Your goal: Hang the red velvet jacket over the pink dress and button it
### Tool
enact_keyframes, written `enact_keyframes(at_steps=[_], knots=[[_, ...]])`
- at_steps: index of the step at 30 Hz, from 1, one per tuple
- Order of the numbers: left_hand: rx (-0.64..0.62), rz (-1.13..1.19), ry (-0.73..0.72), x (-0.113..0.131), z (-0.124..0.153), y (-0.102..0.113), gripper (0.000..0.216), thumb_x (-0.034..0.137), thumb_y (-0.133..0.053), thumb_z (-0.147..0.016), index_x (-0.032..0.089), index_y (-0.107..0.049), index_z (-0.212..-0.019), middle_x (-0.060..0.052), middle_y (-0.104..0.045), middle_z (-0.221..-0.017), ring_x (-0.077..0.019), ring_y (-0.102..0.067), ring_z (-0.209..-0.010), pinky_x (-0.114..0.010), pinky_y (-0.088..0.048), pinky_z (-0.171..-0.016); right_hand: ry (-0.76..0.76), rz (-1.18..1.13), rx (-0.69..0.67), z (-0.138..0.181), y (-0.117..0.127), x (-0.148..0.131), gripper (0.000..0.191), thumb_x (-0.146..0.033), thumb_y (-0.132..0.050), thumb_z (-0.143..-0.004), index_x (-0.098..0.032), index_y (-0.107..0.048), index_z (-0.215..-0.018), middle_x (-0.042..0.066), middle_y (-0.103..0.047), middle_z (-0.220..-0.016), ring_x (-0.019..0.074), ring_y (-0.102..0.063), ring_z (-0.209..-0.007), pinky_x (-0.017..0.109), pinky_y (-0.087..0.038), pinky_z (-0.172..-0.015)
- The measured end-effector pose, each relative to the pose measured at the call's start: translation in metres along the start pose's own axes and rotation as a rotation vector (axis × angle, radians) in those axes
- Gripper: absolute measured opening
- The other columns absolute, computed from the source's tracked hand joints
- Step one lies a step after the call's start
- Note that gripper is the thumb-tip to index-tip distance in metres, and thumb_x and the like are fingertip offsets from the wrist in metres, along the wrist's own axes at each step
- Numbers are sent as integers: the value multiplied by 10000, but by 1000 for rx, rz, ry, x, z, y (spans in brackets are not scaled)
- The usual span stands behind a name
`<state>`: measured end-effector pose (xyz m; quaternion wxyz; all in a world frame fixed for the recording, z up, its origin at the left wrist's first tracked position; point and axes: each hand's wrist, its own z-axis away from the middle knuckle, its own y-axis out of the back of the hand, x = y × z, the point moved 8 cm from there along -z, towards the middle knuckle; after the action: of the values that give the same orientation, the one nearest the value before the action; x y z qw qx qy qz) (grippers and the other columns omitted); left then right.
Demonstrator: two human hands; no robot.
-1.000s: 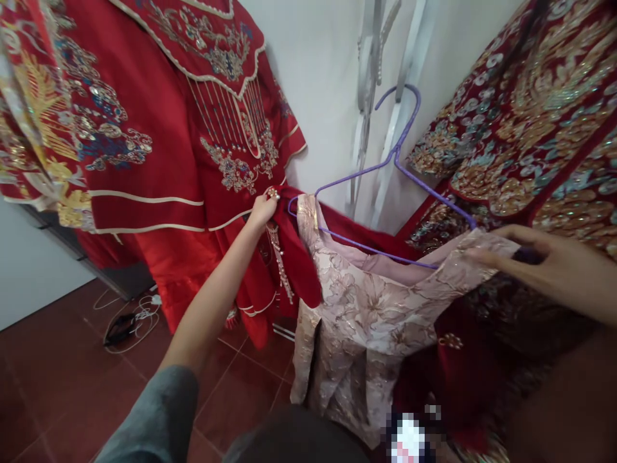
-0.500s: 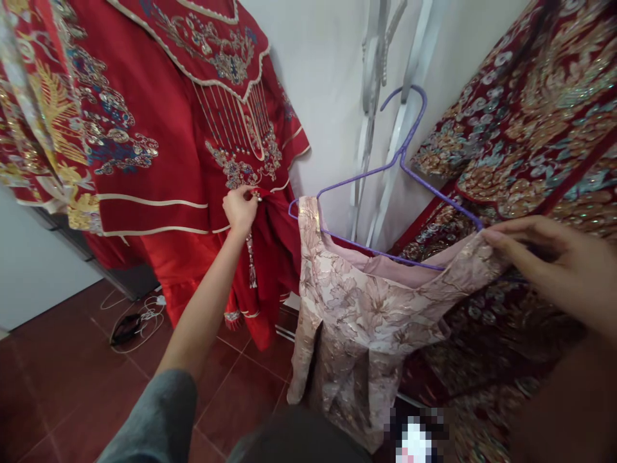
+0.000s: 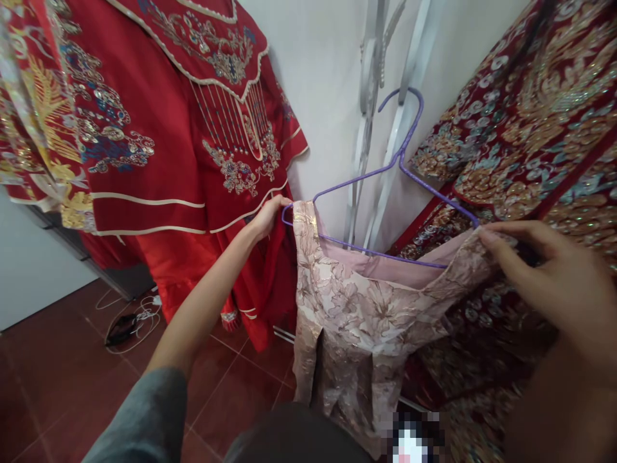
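A pale pink floral dress [image 3: 376, 308] with a metallic sheen hangs on a purple hanger [image 3: 402, 153] in front of me. My right hand [image 3: 544, 270] pinches the dress at its right shoulder, close to that end of the hanger. My left hand [image 3: 266, 217] is at the hanger's left tip, next to the other shoulder strap, fingers closed there; their exact hold is partly hidden. Behind my left hand hangs a red embroidered jacket [image 3: 168, 116] with cream trim and beaded fringe.
Red garments with dense gold and silver embroidery [image 3: 544, 128] hang on the right. White metal rack bars [image 3: 385, 161] stand against the pale wall behind the hanger. Cables and a black item [image 3: 123, 328] lie on the red tiled floor [image 3: 231, 386] at the lower left.
My left hand has let go of the red garment's beaded part and moved right to the hanger's left tip. The right hand keeps its pinch on the dress.
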<state>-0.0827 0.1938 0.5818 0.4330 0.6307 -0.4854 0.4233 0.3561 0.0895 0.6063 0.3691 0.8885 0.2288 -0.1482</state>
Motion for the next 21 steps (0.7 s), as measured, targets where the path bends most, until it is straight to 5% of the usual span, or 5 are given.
enact_keyframes(at_steps=[7,12,21], knots=[[-199,-288,-355,35,17,-24,437,570,-579,-831,175,-719,-955,-62,-691,-999,-216,-588,-1014,-324,-410,-963,40,-34,80,3,5,-6,298,-496,-594,-833,-270,-706,-993,37,-741,-951,214,-680,-884,304,-465,-784],[-219,-250,-348,35,17,-24,429,563,-622,-807,155,-716,-898,-48,-680,-927,-187,-573,-945,-286,-394,-913,8,-76,132,4,6,-7,262,-448,-646,-816,-253,-728,-971,25,-747,-916,222,-692,-859,303,-477,-783],[79,105,-220,25,20,-21,233,402,-707,-763,170,-706,-786,4,-653,-809,-149,-570,-825,-243,-406,-810,36,-129,326,15,21,-22,238,-367,-700,-802,-184,-763,-941,78,-752,-896,234,-699,-836,316,-503,-789]])
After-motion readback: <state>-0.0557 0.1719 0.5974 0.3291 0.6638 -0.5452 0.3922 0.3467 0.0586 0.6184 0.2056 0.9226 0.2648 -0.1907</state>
